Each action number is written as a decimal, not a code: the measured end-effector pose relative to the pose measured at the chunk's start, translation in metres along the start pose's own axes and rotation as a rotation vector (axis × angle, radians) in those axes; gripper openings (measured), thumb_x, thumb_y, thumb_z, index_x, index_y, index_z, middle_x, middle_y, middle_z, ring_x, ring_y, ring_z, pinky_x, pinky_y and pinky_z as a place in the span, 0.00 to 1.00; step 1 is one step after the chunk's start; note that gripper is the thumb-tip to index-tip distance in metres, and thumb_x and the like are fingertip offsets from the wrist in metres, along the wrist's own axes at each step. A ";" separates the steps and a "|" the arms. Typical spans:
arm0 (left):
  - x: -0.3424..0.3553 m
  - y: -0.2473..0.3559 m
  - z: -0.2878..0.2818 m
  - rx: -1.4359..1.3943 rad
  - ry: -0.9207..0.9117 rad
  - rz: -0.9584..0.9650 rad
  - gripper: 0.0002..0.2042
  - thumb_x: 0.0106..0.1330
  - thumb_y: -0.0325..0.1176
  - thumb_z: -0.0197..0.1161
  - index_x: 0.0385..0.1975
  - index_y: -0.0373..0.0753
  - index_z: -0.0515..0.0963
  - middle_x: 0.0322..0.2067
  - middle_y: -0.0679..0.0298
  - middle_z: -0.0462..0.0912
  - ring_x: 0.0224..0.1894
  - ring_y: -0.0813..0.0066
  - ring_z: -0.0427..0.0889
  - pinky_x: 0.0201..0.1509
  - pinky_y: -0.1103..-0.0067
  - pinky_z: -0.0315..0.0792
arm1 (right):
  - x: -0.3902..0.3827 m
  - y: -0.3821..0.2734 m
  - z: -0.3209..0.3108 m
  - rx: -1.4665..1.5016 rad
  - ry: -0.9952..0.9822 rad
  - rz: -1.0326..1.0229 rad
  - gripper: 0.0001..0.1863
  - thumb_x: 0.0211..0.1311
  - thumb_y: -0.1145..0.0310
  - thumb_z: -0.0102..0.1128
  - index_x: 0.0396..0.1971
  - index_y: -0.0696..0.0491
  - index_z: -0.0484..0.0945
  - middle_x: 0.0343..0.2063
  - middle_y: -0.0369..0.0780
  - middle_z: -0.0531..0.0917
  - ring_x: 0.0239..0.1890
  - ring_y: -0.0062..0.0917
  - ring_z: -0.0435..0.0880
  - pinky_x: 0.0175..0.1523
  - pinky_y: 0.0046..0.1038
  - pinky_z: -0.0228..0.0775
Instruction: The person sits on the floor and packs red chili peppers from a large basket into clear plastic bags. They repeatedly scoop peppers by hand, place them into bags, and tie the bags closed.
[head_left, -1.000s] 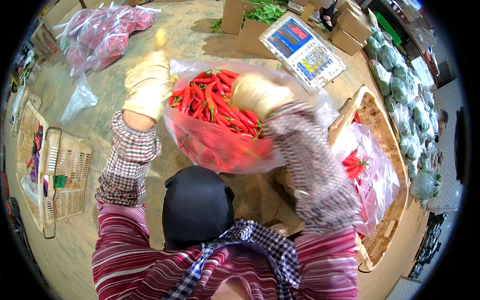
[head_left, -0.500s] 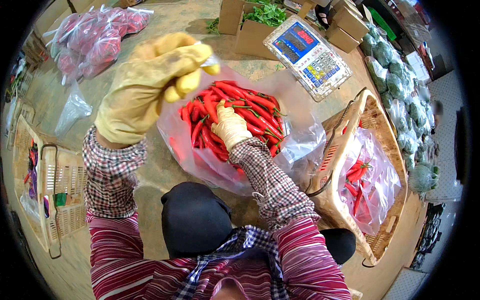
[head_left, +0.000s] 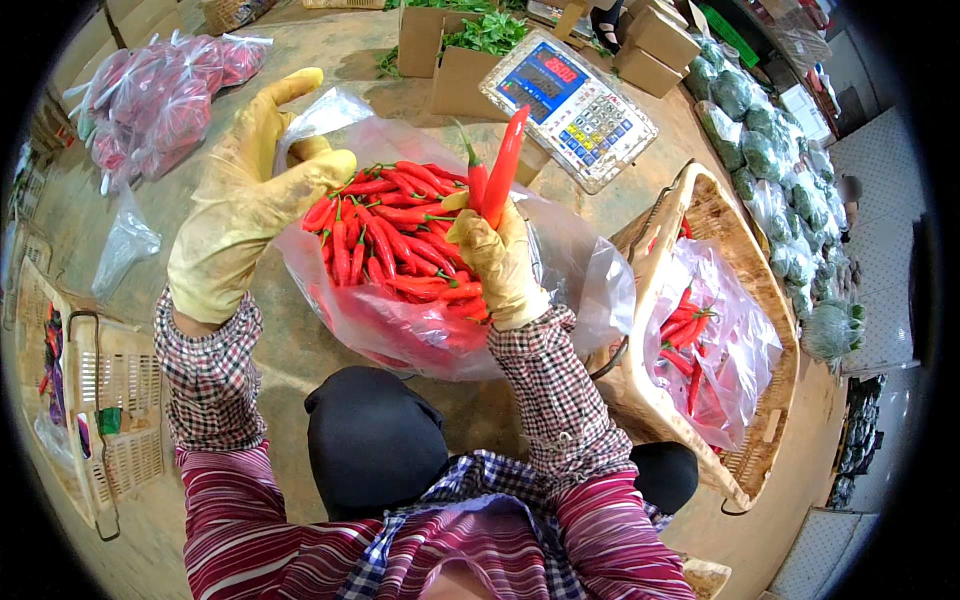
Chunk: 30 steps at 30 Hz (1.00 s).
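Two red chillies [head_left: 502, 170] point up from the gloved R hand [head_left: 495, 255], which is clasped round their lower parts over the R side of a clear plastic bag [head_left: 425, 347], its mouth wide & filled w/ a heap of red chillies [head_left: 390, 235]. The gloved L hand [head_left: 235, 195], well apart from the R, is at the bag's L rim, index finger raised, thumb set away from it; can't tell if its other fingers pinch the film. A digital scale [head_left: 575, 115] sits just beyond; to the R, a tan crate [head_left: 640, 370] holds a pinkish bag [head_left: 752, 310] w/ loose chillies [head_left: 685, 325]. Each pod looks light, smooth & fairly stiff, prob. slippery vs. gloves, apt to bruise or split if squeezed hard, w/ thin tip & stem likely to snap. Best hold: mid-body or thick end, light pressure. The filled bag is prob. heavy, its load loose & shifting, the film thin, soft & liable to tear at a single pinch pt.; gather the rim in both hands or support the base.
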<state>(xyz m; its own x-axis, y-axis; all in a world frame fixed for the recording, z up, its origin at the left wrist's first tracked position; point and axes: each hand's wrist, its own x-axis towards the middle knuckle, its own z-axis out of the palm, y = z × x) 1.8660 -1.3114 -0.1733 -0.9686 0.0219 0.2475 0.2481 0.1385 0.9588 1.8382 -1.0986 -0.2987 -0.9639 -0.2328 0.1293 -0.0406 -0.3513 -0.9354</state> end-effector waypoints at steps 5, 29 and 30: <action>-0.005 0.000 0.008 0.016 0.012 -0.015 0.31 0.51 0.28 0.65 0.57 0.37 0.59 0.31 0.71 0.66 0.34 0.85 0.64 0.43 0.88 0.63 | 0.002 -0.005 0.007 -0.131 0.031 -0.102 0.16 0.57 0.69 0.51 0.46 0.54 0.65 0.32 0.35 0.74 0.25 0.15 0.71 0.33 0.18 0.66; -0.031 -0.002 -0.007 0.009 0.024 -0.097 0.26 0.55 0.29 0.60 0.56 0.37 0.63 0.23 0.77 0.62 0.25 0.90 0.58 0.28 0.91 0.52 | -0.016 0.069 -0.028 -1.671 -0.126 0.115 0.26 0.37 0.68 0.65 0.42 0.41 0.70 0.32 0.41 0.74 0.42 0.36 0.74 0.40 0.37 0.70; -0.031 -0.004 -0.009 0.004 0.025 -0.097 0.27 0.55 0.29 0.60 0.56 0.37 0.62 0.23 0.76 0.62 0.25 0.90 0.58 0.28 0.91 0.52 | -0.015 0.057 -0.031 -1.577 -0.045 -0.017 0.27 0.35 0.68 0.66 0.42 0.42 0.70 0.32 0.41 0.74 0.40 0.36 0.75 0.40 0.37 0.70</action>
<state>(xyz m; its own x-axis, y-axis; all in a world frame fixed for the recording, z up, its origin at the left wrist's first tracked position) 1.8956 -1.3212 -0.1834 -0.9875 -0.0164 0.1565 0.1526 0.1429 0.9779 1.8420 -1.0868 -0.3645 -0.9533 -0.2747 0.1254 -0.3008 0.8991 -0.3180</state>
